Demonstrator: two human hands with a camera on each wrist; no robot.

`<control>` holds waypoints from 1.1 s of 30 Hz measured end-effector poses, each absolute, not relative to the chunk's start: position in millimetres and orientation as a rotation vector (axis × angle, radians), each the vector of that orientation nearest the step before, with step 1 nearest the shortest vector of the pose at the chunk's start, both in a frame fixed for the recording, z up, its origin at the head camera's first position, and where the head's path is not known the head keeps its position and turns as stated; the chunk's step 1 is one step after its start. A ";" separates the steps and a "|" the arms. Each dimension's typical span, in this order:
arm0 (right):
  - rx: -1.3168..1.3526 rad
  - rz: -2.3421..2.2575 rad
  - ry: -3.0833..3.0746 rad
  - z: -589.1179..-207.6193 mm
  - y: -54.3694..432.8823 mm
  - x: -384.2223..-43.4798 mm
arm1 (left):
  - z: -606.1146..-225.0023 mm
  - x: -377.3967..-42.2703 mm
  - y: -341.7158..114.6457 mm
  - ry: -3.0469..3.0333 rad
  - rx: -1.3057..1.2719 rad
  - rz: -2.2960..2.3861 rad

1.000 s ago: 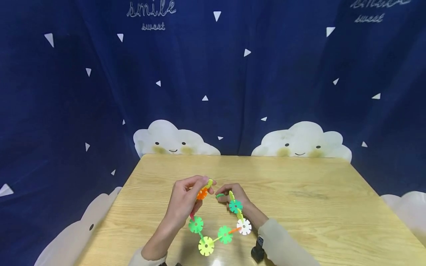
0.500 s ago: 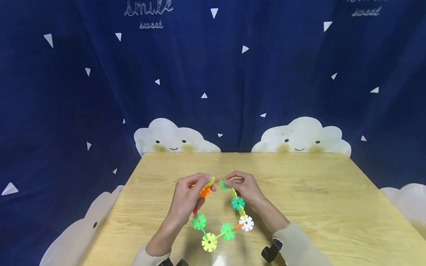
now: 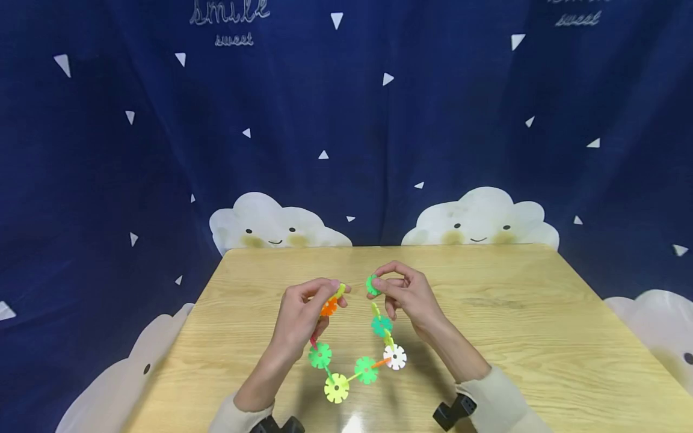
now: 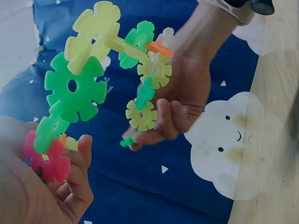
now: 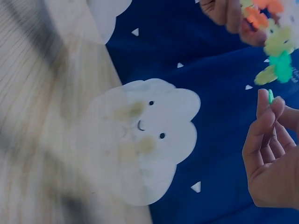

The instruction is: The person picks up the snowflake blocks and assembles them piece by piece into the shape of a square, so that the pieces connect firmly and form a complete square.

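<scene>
My left hand (image 3: 295, 322) pinches a yellow notched disc (image 3: 340, 291) at one end of a chain of interlocking snowflake discs. An orange disc (image 3: 328, 307) sits just under its fingers, and a pink disc (image 4: 48, 157) lies by the palm in the left wrist view. From there the chain hangs in a loop through green, yellow and white (image 3: 395, 357) discs, rising to a teal disc (image 3: 381, 325) and a yellow end disc (image 3: 376, 310). Between thumb and fingertips, my right hand (image 3: 414, 297) holds a single green disc (image 3: 372, 284), slightly apart from that yellow end.
Below the hands is a pale wooden table (image 3: 514, 325). A dark blue curtain (image 3: 303, 108) with white triangles and smiling clouds (image 3: 482, 216) hangs behind it. Black wrist devices (image 3: 455, 411) are worn near both sleeves.
My right hand has lifted upward and to the right with the green disc, from beside the chain's yellow end to above it. My left hand keeps its hold with little movement.
</scene>
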State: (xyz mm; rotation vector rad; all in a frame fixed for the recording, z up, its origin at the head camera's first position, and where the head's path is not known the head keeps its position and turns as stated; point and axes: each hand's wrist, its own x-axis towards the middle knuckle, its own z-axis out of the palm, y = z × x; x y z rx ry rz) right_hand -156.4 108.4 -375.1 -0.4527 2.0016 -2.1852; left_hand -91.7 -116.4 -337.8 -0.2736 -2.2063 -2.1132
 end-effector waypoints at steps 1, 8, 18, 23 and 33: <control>-0.459 -2.203 2.003 -372.1 108.9 -154.4 | -338.2 -91.9 -115.8 -2.211 -0.275 -2.114; -0.536 -2.235 2.091 -351.8 103.5 -143.6 | -340.0 -91.9 -113.7 -2.205 -0.271 -2.165; -0.608 -2.247 2.216 -341.3 91.6 -125.0 | -342.1 -89.9 -111.7 -2.253 -0.366 -2.161; -0.615 -2.228 2.239 -340.0 89.6 -119.7 | -341.1 -88.6 -109.6 -2.317 -0.419 -2.109; -0.705 -2.193 2.314 -337.2 93.3 -113.7 | -339.0 -86.1 -108.5 -2.341 -0.496 -2.068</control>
